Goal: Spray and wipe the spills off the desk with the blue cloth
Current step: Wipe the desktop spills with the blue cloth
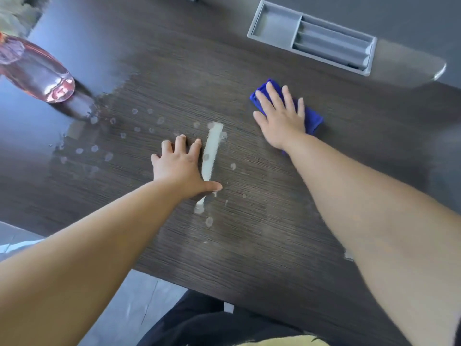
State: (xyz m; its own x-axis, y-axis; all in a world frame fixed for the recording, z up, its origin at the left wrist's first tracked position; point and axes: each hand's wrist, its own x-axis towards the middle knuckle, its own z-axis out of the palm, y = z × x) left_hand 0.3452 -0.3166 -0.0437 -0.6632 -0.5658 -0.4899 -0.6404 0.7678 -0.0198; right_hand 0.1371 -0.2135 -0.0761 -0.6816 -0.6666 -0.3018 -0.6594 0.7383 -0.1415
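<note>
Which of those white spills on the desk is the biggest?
The long white streak beside the left hand; the others are only small round droplets scattered around it.

Folded blue cloth [313, 119] lies flat on the dark wood-grain bench [249, 233], right of a whitish spill streak [212, 151] and scattered droplets [94, 148].

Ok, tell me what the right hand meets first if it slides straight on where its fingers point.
The right hand crosses bare desk, then probably meets the grey tray at its left end, only narrowly.
</note>
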